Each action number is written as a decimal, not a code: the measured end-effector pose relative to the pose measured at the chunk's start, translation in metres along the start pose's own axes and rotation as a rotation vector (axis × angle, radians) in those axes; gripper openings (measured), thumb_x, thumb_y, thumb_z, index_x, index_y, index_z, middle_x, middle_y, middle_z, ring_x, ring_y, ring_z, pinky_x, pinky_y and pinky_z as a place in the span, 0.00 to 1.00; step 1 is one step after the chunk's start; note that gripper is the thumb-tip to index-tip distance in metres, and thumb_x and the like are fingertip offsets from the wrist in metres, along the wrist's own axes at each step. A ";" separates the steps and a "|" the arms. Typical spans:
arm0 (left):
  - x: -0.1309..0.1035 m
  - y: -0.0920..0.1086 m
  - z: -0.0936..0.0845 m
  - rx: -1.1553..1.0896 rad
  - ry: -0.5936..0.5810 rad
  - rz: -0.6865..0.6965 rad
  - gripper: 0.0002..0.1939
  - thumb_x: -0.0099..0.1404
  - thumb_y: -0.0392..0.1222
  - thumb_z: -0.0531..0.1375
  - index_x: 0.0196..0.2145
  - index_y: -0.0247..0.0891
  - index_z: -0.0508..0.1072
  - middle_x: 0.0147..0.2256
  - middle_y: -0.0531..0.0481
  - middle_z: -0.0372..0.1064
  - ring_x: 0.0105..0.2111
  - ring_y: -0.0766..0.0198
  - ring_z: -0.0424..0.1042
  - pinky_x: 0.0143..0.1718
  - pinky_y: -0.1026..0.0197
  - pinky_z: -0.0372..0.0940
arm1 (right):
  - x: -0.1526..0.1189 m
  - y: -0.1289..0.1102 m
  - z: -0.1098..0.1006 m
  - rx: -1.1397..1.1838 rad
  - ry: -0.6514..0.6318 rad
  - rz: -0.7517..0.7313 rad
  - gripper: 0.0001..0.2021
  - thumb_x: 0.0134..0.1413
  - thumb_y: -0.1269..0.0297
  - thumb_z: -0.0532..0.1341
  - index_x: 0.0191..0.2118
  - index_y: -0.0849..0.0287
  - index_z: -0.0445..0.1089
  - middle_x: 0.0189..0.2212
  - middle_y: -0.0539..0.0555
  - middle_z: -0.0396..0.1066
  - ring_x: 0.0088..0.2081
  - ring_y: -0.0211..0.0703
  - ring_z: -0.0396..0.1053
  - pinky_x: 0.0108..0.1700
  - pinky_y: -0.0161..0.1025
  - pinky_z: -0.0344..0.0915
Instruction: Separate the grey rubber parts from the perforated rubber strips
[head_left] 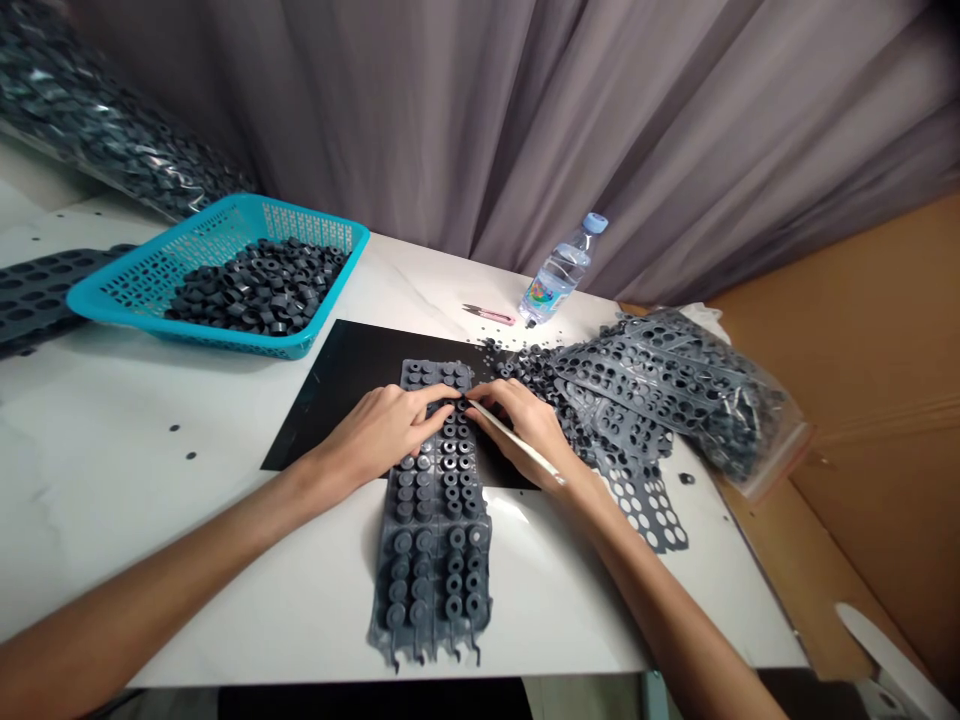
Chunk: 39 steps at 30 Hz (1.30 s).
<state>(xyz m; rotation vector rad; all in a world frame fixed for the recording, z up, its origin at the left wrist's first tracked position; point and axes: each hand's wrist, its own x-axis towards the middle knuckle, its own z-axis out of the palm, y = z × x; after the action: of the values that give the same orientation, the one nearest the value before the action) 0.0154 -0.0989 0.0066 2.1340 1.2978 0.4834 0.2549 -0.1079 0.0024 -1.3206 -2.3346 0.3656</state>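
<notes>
A long dark grey moulded rubber sheet (433,525) with rows of round studs and rings lies lengthwise before me, its far half over a black mat (360,350). My left hand (379,432) rests across its left side, thumb and forefinger closing on the sheet near its far right edge. My right hand (529,425) grips a slim white tweezer-like tool (521,445), whose tip meets the sheet beside the left fingertips. What lies right at the tip is too small to make out.
A turquoise basket (225,342) of small black rings stands at left, near a punched sheet (45,285) and a filled plastic bag (112,140). Pink-handled thread snips (491,315) and a water bottle (559,270) are behind. Punched scraps (622,375), loose bits and another bag (750,430) crowd the right.
</notes>
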 end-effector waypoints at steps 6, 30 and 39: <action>0.000 -0.002 0.003 0.080 0.035 0.019 0.19 0.77 0.46 0.57 0.60 0.47 0.79 0.19 0.56 0.69 0.19 0.64 0.70 0.30 0.64 0.62 | 0.004 -0.005 0.009 -0.197 -0.009 -0.070 0.15 0.78 0.55 0.52 0.58 0.54 0.70 0.51 0.60 0.76 0.51 0.51 0.72 0.52 0.46 0.73; -0.001 -0.001 0.004 0.043 0.056 0.025 0.17 0.76 0.45 0.59 0.58 0.46 0.80 0.18 0.57 0.67 0.19 0.65 0.68 0.29 0.63 0.59 | -0.001 -0.003 -0.002 -0.006 0.005 -0.024 0.16 0.75 0.47 0.55 0.50 0.53 0.72 0.44 0.56 0.76 0.45 0.48 0.73 0.47 0.42 0.70; -0.002 -0.004 0.006 0.054 0.091 0.083 0.16 0.76 0.42 0.61 0.58 0.44 0.81 0.20 0.56 0.70 0.21 0.65 0.70 0.30 0.63 0.61 | 0.003 0.000 0.006 -0.157 -0.031 -0.085 0.15 0.77 0.55 0.54 0.60 0.54 0.69 0.50 0.59 0.75 0.51 0.52 0.72 0.52 0.46 0.73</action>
<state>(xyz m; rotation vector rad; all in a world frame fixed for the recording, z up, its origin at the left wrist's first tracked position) 0.0150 -0.1011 -0.0005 2.2405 1.2891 0.5919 0.2510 -0.1053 -0.0020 -1.2883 -2.4801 0.1802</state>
